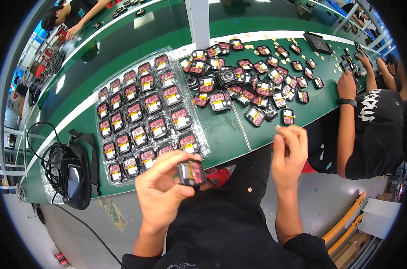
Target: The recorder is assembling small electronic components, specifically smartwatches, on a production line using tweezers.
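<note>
Between the thumb and fingers of my left hand (161,193) is a smartwatch case (191,173) with its inside bared, showing a red circuit board, a pale battery and a strip of yellow tape. My right hand (289,154) is raised off the table's front edge, thumb and forefinger pinching a small tan tab (278,128). To the left lies a clear plastic tray (202,127) filled with rows of similar open watch cases. Beyond my right hand a loose pile of watch cases (264,88) spreads over the green table (230,130).
A black bag (80,181) with tangled cables sits at the table's left end. A black box (317,42) stands at the back right, among scattered tan tabs (338,67). At my right a co-worker in a black shirt (378,139) works close by. A post (197,22) rises behind the tray.
</note>
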A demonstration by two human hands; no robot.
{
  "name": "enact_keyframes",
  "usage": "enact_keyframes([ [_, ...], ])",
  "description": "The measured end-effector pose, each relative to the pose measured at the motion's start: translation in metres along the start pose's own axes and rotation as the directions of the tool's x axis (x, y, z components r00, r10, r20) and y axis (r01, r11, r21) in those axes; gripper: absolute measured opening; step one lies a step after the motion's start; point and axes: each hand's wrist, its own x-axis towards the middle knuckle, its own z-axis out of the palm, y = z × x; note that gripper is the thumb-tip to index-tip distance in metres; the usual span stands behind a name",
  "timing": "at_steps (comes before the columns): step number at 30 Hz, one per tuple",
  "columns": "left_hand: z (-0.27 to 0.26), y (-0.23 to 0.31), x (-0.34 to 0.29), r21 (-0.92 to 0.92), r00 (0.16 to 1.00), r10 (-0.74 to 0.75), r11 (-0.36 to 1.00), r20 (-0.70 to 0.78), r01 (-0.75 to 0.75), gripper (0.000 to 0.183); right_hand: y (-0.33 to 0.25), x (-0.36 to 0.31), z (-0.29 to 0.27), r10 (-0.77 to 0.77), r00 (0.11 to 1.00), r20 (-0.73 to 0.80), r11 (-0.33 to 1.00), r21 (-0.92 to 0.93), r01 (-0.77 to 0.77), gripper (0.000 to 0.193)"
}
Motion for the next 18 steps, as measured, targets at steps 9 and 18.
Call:
enact_keyframes([
  [9, -0.022, 0.012, 0.116, 0.671, 0.966, 0.251, 0.727, -0.064, -0.144, 0.027, 0.041, 0.013, 0.005, 0.089, 0.995, -0.039, 0.952, -0.291, -0.097, 0.018],
  [18, -0.036, -0.001, 0.157, 0.956, 0.946, 0.139, -0.064, 0.294, -0.287, 0.046, 0.041, 0.007, 0.008, 0.072, 0.997, -0.028, 0.970, -0.232, -0.076, 0.013],
])
